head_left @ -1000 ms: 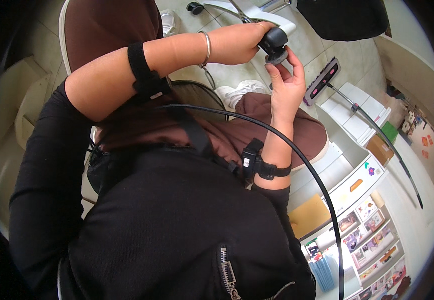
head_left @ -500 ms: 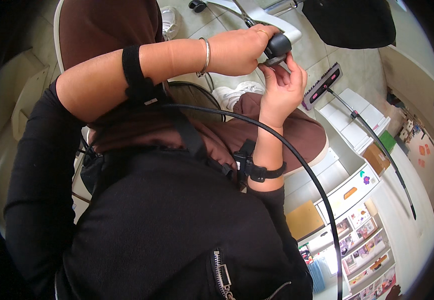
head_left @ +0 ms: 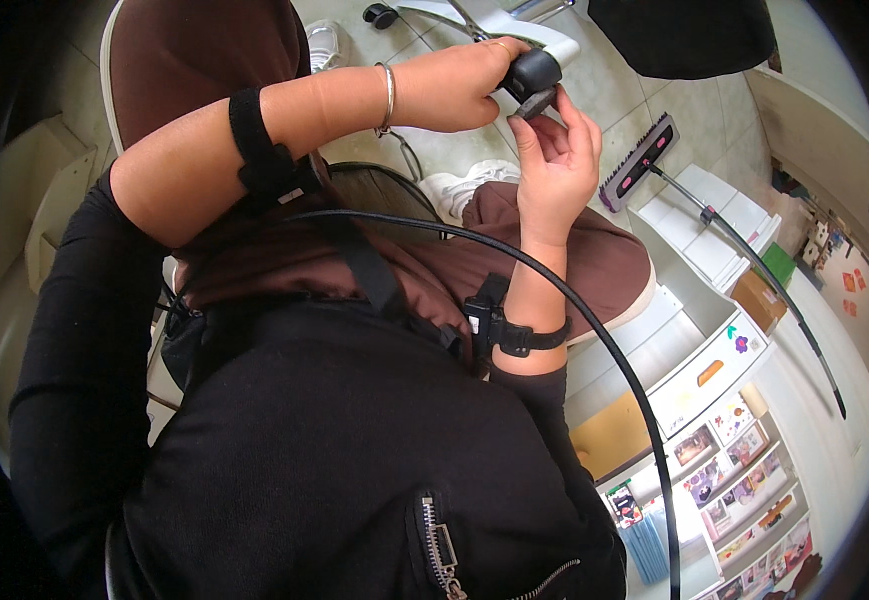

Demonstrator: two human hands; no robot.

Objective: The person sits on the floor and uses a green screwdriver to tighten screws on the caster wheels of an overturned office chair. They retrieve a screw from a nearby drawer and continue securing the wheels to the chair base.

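A seated person's left hand (head_left: 455, 85) clamps a small black cylinder (head_left: 533, 72) at twelve o'clock, above the lap; right hand (head_left: 555, 165) pinches a flat grey piece (head_left: 535, 103) under it, not yet seated.

A single head-worn fisheye view looks steeply down the person's own chest and lap, close above both raised forearms. The tiled floor (head_left: 455, 150) lies beyond the hands, a white shelf (head_left: 725, 400) to their right, edges bending.
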